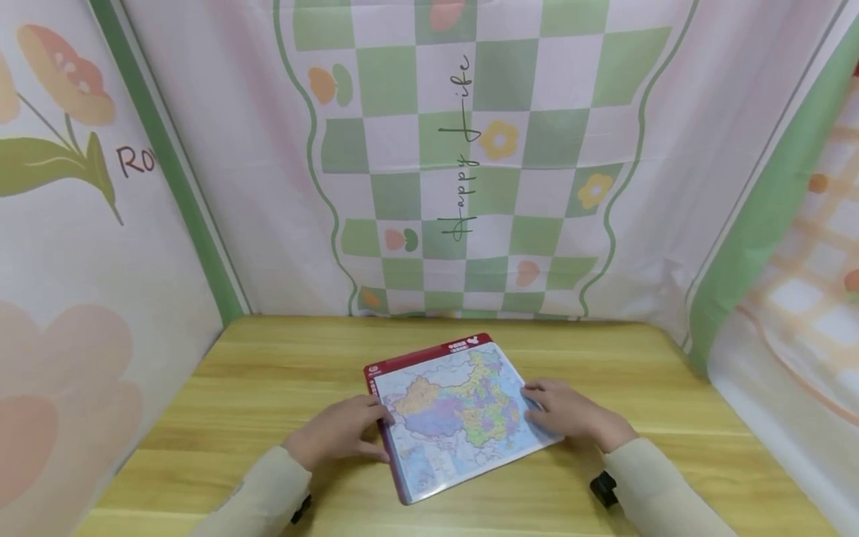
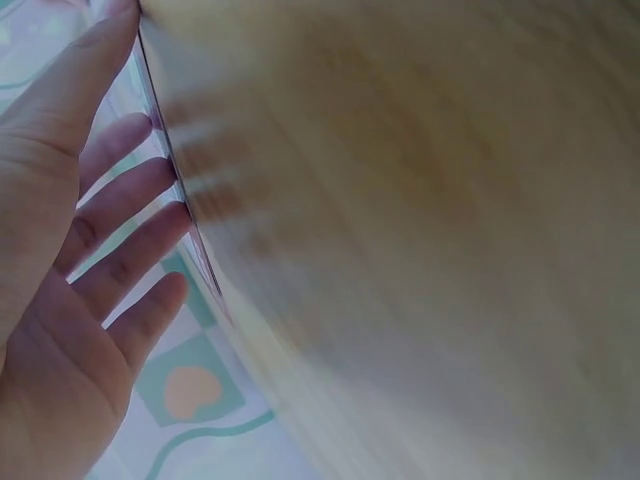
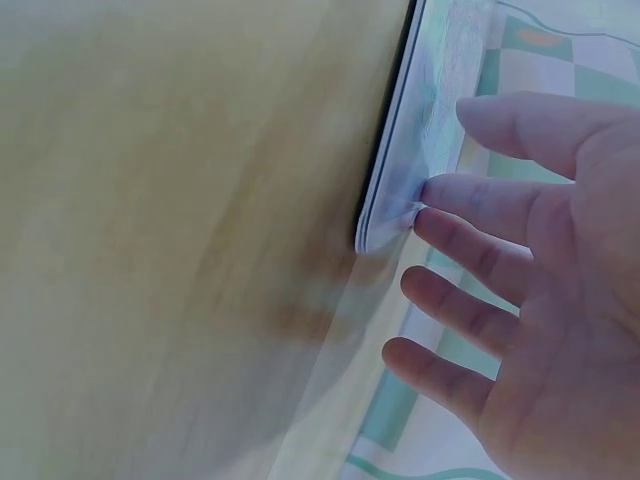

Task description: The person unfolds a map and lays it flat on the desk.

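Note:
A flat rectangular map board (image 1: 450, 406) with a red top border lies slightly turned on the wooden table. It shows a coloured map of China. My left hand (image 1: 341, 432) is at its left side, index fingertips over the border and thumb near the lower left edge. In the left wrist view, the fingers (image 2: 125, 205) are spread, tips against the thin edge. On the other side, my right hand (image 1: 569, 410) touches the board's right edge with loosely extended fingers. The right wrist view shows the board's corner (image 3: 385, 205) at the index and middle fingertips, the thumb apart from it.
The wooden table (image 1: 282, 365) extends around the board on all sides. Behind it hangs a curtain (image 1: 503, 186) with green checks and "Happy Life" lettering. Patterned cloth walls (image 1: 67, 283) close in the left and right sides.

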Demonstrator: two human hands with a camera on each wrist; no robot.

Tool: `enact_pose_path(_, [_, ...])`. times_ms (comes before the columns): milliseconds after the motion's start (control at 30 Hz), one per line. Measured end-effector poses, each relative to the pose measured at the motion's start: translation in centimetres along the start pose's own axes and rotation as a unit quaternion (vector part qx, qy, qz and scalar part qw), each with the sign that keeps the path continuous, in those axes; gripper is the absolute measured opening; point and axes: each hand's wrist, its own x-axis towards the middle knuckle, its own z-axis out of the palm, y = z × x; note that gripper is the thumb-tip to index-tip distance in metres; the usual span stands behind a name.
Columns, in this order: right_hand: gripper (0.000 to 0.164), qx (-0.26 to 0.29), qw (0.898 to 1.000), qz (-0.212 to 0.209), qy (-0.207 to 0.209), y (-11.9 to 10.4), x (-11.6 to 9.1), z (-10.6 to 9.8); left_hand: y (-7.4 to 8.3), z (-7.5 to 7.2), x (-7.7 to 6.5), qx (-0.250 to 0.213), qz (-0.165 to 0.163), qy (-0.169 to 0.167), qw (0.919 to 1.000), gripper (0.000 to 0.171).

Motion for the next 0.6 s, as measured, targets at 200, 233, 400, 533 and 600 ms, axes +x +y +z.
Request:
enact_pose_path(200, [0.048,0.0,1.0,0.013,-0.002,0.2,0.5,0.0,0.1,0.3,0.1,0.014,0.021,0.022,0.9994,0.047])
enact_pose_path(233, [0.048,0.002,1.0,0.018,-0.003,0.2,0.6,0.0,0.2,0.3,0.2,0.015,0.025,0.025,0.9993,0.046])
enact_pose_path(400, [0.047,-0.004,1.0,0.023,-0.003,0.4,1.2,-0.1,0.3,0.5,0.3,0.01,0.04,0.035,0.9985,0.04])
enact_pose_path(533, [0.046,-0.016,1.0,0.021,-0.004,0.4,1.9,-0.3,0.5,0.5,0.6,-0.009,0.036,0.025,0.999,0.035])
enact_pose_path(600, [0.045,-0.026,1.0,0.016,-0.003,0.3,2.2,-0.4,0.7,0.5,0.7,-0.019,0.035,0.022,0.999,0.033])
